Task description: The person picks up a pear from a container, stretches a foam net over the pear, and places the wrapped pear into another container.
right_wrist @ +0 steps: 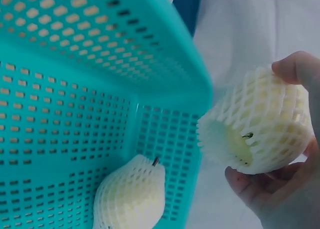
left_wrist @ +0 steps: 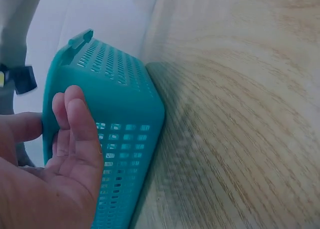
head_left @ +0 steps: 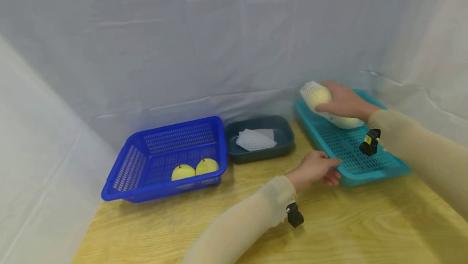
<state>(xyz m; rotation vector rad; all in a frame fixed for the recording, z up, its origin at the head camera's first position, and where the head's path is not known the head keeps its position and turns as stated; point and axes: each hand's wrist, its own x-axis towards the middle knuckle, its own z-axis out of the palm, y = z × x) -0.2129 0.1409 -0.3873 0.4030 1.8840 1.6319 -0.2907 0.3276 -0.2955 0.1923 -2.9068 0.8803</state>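
My right hand (head_left: pixel 345 100) holds a pear (right_wrist: pixel 270 134) wrapped in a white foam net above the far left side of the teal basket (head_left: pixel 362 179). The net's open end shows the pear's stem in the right wrist view. Inside the basket lies another netted pear (right_wrist: pixel 132 196), partly behind my right hand in the head view. My left hand (head_left: pixel 317 168) grips the basket's near left rim, thumb over the edge and fingers (left_wrist: pixel 80 121) against the outer wall.
A blue basket (head_left: pixel 164 193) at the left holds two bare pears (head_left: pixel 183 172). Between the baskets stands a dark green tub (head_left: pixel 289 136) with empty foam nets (head_left: pixel 256 139) in it. White sheeting (head_left: pixel 219 44) rises behind the wooden table (head_left: pixel 234 215).
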